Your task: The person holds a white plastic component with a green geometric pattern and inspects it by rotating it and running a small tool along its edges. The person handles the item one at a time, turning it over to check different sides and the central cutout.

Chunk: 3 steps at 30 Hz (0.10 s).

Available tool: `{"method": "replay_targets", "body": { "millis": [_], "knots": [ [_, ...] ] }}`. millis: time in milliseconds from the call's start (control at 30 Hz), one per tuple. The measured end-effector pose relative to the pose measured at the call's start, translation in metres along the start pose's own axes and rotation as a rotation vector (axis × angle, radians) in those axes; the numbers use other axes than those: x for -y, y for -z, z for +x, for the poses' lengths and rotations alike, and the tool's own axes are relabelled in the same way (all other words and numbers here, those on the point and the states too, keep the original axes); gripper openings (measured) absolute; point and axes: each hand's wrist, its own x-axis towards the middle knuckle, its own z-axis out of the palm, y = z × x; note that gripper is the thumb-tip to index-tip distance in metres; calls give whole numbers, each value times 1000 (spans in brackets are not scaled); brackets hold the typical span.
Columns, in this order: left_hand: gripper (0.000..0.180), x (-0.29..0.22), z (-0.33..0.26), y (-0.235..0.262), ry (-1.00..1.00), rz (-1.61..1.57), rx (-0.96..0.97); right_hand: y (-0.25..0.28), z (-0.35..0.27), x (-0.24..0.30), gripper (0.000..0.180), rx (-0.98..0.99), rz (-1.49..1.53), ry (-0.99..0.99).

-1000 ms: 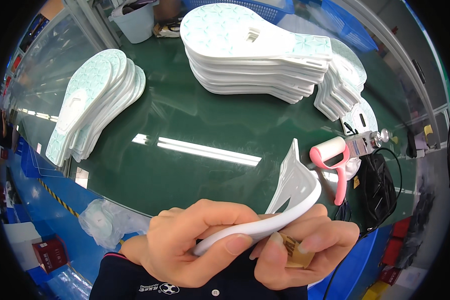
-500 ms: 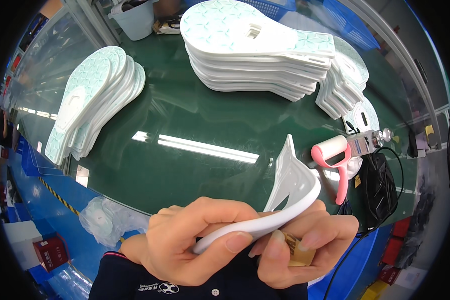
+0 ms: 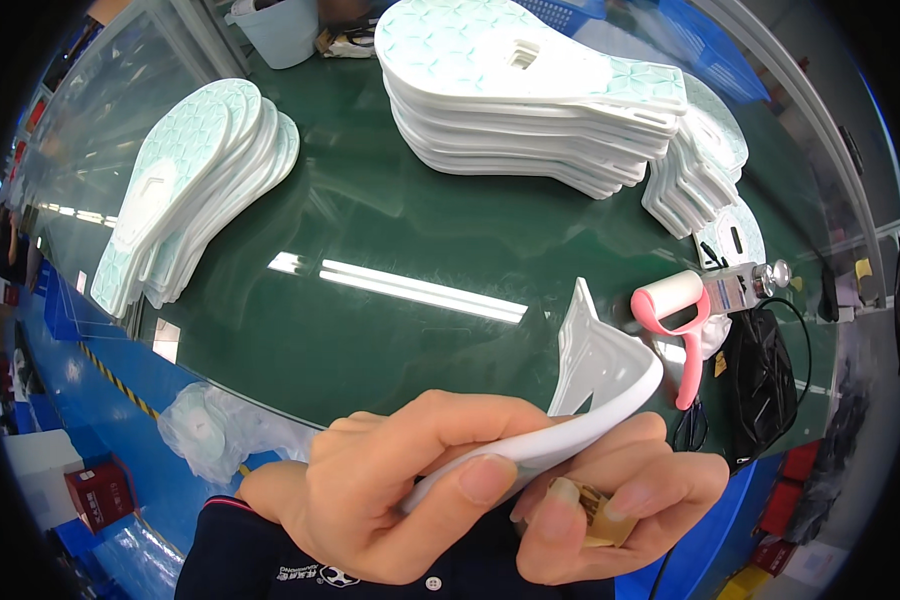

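Observation:
A curved white plastic panel (image 3: 610, 345) with an angled end is tilted up over the near edge of the table. My left hand (image 3: 395, 490) grips its lower end, thumb on the near side and fingers behind. Close below the panel's rim, my right hand (image 3: 660, 490) is closed around a small tan folded piece (image 3: 607, 525), pinched between thumb and fingers. What the tan piece is made of I cannot make out. Some right-hand fingers go behind the panel, so whether they touch it is hidden.
Patterned white panels stand in a tall stack (image 3: 510, 140) at the back, a smaller stack (image 3: 670, 185) beside it, and a fanned stack (image 3: 185, 170) at left. To the right lie a pink-handled lint roller (image 3: 692, 375), a clear bottle (image 3: 732, 288) and a black pouch (image 3: 760, 385).
Both hands and the panel sit slightly farther right in the picture, and the table scene has shifted slightly too. My grips on the panel and the tan piece look the same.

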Motion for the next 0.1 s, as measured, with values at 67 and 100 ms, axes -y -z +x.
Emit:
{"method": "replay_targets", "body": {
  "millis": [67, 100],
  "knots": [
    [20, 1, -1, 0, 0, 2, 1, -4, -2, -1, 34, -34, -42, 19],
    [20, 2, -2, 1, 4, 4, -7, -5, -2, -2, 33, -28, -52, 1]
  ]
}}
